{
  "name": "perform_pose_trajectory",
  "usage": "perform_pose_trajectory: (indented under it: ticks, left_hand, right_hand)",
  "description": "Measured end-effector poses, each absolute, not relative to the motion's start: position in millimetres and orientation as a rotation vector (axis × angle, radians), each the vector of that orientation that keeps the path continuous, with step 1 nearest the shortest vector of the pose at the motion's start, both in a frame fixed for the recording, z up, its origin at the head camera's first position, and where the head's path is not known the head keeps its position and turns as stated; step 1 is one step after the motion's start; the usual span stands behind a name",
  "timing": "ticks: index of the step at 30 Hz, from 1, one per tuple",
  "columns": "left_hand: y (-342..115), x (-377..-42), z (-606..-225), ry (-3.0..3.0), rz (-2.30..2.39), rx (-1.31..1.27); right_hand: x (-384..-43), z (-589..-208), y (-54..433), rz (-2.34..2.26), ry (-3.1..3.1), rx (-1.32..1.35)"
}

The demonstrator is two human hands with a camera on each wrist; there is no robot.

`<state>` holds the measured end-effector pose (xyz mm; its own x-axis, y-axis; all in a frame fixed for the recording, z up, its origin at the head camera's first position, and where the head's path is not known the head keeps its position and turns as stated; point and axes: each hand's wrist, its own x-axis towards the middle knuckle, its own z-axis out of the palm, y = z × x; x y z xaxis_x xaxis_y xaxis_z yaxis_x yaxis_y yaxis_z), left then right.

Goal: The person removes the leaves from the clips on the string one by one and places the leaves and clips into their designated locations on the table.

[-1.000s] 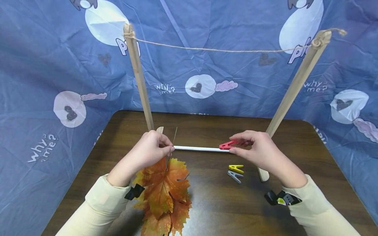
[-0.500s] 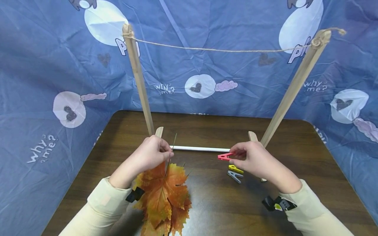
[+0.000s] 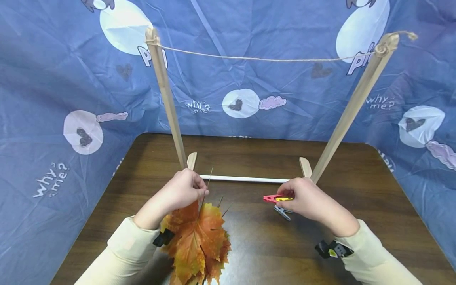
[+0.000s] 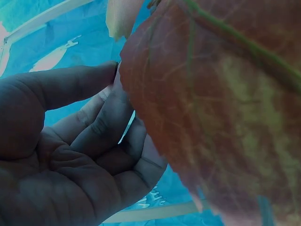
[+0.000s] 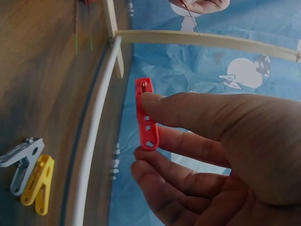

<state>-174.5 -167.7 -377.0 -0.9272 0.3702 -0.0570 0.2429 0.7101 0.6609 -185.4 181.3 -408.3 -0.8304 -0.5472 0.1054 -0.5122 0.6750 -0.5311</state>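
Observation:
In the head view my left hand pinches the thin stem of an orange artificial maple leaf. That leaf hangs below the fingers, over other similar leaves whose stems poke out to its right. Its veined underside fills much of the left wrist view. My right hand holds a red clothespin between thumb and fingers, above the table. On the tabletop a yellow clothespin and a grey clothespin lie side by side, partly hidden by the right hand in the head view.
Two wooden posts stand on wooden feet, with a twine line tied between their tops. Low between them runs a white rod. Behind the brown table hangs a blue printed cloth.
The right hand has come down and nearer with the red clothespin, away from the white rod. My left hand has also lowered slightly toward me with the leaf.

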Motion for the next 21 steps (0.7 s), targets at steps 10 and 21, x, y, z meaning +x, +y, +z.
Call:
perform_pose_trajectory:
  ticks: [10,21]
  left_hand:
    - [-167,-175,-390,2.709,0.970,0.476]
    - [-168,-176,-411,2.687,0.960,0.375]
  right_hand:
    - [-180,-425,175,-0.653,2.775,-0.887]
    - [-172,-441,173,-0.605,2.765,-0.780]
